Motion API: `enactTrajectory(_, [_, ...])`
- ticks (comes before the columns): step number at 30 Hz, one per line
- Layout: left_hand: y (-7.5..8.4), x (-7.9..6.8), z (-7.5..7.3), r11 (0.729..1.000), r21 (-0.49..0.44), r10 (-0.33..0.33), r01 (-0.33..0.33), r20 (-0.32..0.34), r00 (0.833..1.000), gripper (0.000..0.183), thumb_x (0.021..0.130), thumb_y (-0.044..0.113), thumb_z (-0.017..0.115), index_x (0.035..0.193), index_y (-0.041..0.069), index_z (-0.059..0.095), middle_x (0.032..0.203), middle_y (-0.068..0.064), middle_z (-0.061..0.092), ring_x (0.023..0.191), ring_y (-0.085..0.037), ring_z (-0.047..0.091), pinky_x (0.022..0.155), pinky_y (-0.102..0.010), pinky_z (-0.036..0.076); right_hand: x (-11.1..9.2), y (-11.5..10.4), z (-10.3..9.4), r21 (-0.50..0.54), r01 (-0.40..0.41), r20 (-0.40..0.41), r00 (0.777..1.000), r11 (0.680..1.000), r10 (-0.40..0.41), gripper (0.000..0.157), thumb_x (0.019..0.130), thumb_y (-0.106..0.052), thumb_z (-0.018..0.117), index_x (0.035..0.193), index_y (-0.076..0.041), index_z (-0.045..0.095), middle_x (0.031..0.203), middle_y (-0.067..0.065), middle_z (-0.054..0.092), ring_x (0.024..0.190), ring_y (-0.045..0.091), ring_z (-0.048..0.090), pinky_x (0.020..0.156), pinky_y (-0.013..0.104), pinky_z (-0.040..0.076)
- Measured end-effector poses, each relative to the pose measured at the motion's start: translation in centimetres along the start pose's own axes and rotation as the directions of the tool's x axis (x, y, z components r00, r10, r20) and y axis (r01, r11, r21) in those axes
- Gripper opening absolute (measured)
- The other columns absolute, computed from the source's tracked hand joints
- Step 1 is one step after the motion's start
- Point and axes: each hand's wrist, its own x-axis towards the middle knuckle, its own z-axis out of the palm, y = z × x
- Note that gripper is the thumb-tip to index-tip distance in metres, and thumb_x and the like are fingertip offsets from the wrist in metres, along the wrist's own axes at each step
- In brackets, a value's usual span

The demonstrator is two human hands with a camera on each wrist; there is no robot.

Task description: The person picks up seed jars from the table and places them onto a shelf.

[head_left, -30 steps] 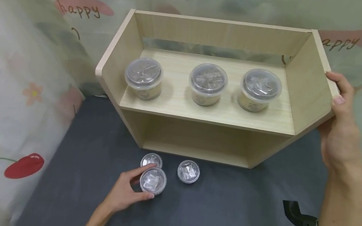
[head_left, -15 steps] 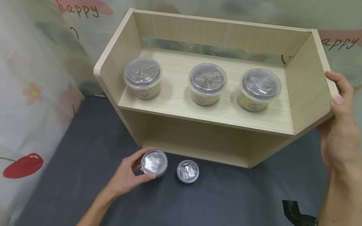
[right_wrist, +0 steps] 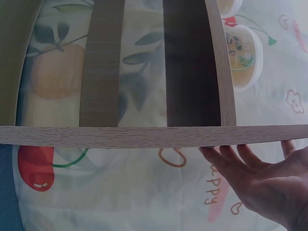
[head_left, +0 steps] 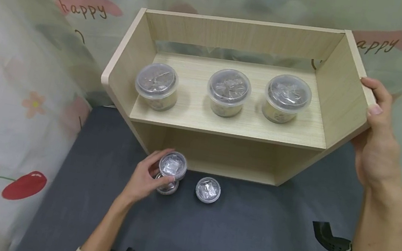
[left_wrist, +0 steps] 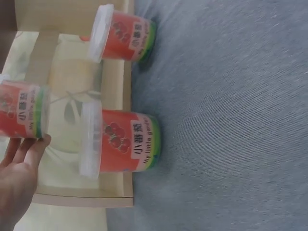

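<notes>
From the head view, the left hand pinches a small lidded cup by its rim, lifted above another cup on the bench. I'd carry it level and low into the shelf opening. The right hand clasps the shelf's side panel.

From the left wrist, two red cups stand close against the shelf front; little room there.

From the right wrist, fingers curl under the panel edge.
</notes>
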Motion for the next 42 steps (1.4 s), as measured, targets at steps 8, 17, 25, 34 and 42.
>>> enactTrajectory(8, [-0.1, 1.6, -0.1, 0.998, 0.046, -0.032, 0.033, -0.031, 0.999, 0.072, 0.078, -0.014, 0.077, 0.142, -0.005, 0.047, 0.138, -0.025, 0.051, 0.122, -0.032, 0.056, 0.099, -0.029, 0.048, 0.0, 0.0, 0.0, -0.023, 0.002, -0.008, 1.0, 1.0, -0.003, 0.048, 0.097, -0.027, 0.049, 0.144, -0.019, 0.044, 0.139, 0.011, 0.032, 0.108, 0.028, 0.037, 0.082, 0.039, 0.03])
enactTrajectory(17, [1.8, 2.6, 0.4, 0.993, 0.031, -0.113, 0.117, -0.104, 0.988, 0.068, 0.082, -0.006, 0.076, 0.143, -0.008, 0.045, 0.141, -0.026, 0.051, 0.129, -0.037, 0.051, 0.104, -0.036, 0.044, 0.0, -0.1, -0.2, -0.012, 0.005, 0.0, 1.0, 1.0, -0.005, 0.048, 0.097, -0.027, 0.048, 0.144, -0.019, 0.043, 0.138, 0.012, 0.033, 0.107, 0.028, 0.038, 0.081, 0.039, 0.032])
enactTrajectory(25, [0.3, 3.3, 0.4, 0.992, -0.001, -0.122, 0.123, -0.144, 0.982, 0.069, 0.084, -0.003, 0.076, 0.145, -0.005, 0.044, 0.141, -0.023, 0.051, 0.131, -0.034, 0.049, 0.111, -0.047, 0.035, 0.1, 0.0, -0.3, 0.012, 0.013, 0.007, 1.0, 1.0, -0.013, 0.046, 0.098, -0.025, 0.045, 0.144, -0.018, 0.043, 0.137, 0.013, 0.034, 0.107, 0.028, 0.038, 0.081, 0.038, 0.033])
enactTrajectory(34, [-2.8, 3.9, 0.8, 0.989, 0.001, -0.144, 0.145, -0.127, 0.981, 0.069, 0.084, -0.005, 0.075, 0.146, -0.003, 0.043, 0.144, -0.023, 0.048, 0.131, -0.037, 0.048, 0.11, -0.046, 0.036, 0.0, 0.1, -0.1, 0.03, 0.014, -0.003, 1.0, 0.999, -0.014, 0.046, 0.098, -0.025, 0.046, 0.144, -0.018, 0.044, 0.134, 0.014, 0.038, 0.106, 0.028, 0.04, 0.08, 0.037, 0.034])
enactTrajectory(42, [-2.0, 3.9, 1.2, 0.988, -0.014, -0.154, 0.154, -0.136, 0.979, 0.07, 0.083, -0.007, 0.075, 0.145, -0.008, 0.041, 0.139, -0.03, 0.049, 0.129, -0.042, 0.049, 0.109, -0.05, 0.036, 0.1, 0.1, 0.0, 0.03, 0.014, 0.0, 1.0, 0.999, -0.014, 0.047, 0.098, -0.027, 0.049, 0.144, -0.018, 0.044, 0.134, 0.014, 0.036, 0.107, 0.028, 0.039, 0.079, 0.038, 0.034])
